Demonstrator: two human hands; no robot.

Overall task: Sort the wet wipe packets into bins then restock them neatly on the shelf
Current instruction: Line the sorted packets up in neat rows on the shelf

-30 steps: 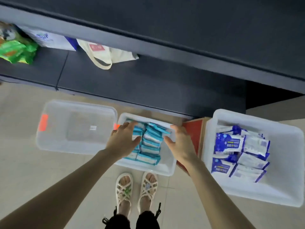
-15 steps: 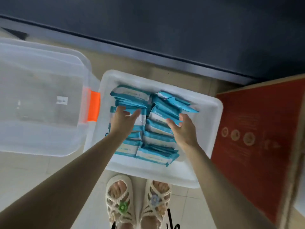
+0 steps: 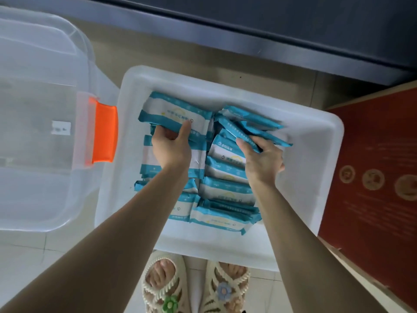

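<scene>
While the teal-and-white wet wipe packets (image 3: 223,190) lie in the translucent white plastic bin (image 3: 316,141) at the frame's centre, the left hand (image 3: 172,150) grips the upper-left packet and the right hand (image 3: 262,161) clamps upper-right ones.

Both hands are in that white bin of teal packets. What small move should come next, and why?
Likely lift both handfuls straight up out of the white bin, toward the dark shelf. The left hand grips a teal wet wipe packet at the bin's far end, and the right hand grips several tilted packets beside it, so both seem loaded.
</scene>
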